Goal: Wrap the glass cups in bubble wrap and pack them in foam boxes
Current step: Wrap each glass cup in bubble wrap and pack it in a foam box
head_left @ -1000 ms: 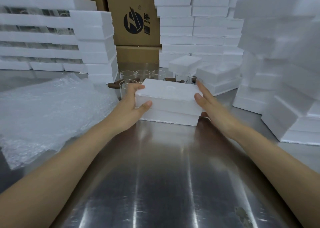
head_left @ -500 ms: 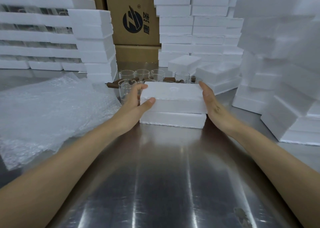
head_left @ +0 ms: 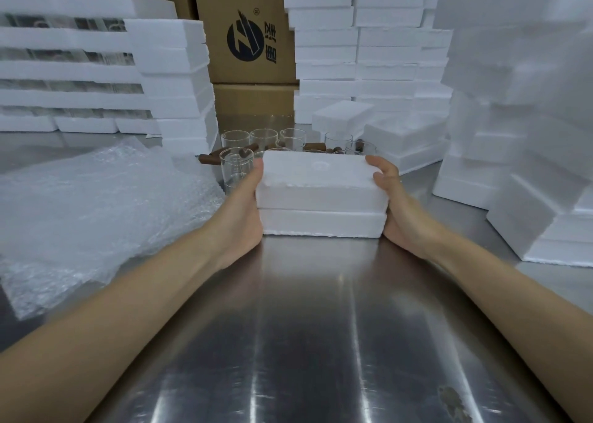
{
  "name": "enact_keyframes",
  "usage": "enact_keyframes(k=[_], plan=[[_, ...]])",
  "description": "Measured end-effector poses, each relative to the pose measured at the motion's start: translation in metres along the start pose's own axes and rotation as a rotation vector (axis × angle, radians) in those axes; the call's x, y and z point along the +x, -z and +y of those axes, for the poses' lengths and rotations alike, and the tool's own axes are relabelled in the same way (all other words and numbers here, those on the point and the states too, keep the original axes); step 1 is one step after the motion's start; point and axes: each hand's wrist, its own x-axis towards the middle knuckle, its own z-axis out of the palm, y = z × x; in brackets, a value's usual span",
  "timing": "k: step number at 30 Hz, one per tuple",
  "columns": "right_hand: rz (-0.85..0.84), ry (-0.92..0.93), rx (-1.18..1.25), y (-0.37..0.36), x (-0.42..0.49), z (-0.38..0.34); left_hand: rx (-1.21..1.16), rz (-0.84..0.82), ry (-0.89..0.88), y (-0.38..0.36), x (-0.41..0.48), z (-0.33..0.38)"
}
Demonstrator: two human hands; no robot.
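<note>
Here, the left hand [head_left: 240,220] and right hand [head_left: 401,210] hold a foam box [head_left: 321,194].
The closed white box sits on the shiny table [head_left: 305,326] in the middle of the frame, one hand squeezing each end with fingers curled round it. Just behind it stand glass cups [head_left: 236,162]. At the left lies bubble wrap [head_left: 96,204].

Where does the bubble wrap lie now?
In the head view, the bubble wrap lies on the steel table at the person's left, beside the left hand that grips the foam box.
</note>
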Motion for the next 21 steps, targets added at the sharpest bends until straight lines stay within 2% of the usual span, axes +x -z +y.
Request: enact_keyframes(k=[5,15,21], plan=[[0.059,0.056,0.137,-0.006,-0.002,-0.010,-0.016,0.037,0.033,-0.004,0.000,0.000],[0.042,0.091,0.083,-0.012,-0.010,-0.018,0.034,0.197,0.004,-0.012,-0.004,0.009],[0.016,0.109,0.061,-0.015,-0.010,-0.017,0.000,0.175,0.087,-0.010,-0.004,0.011]])
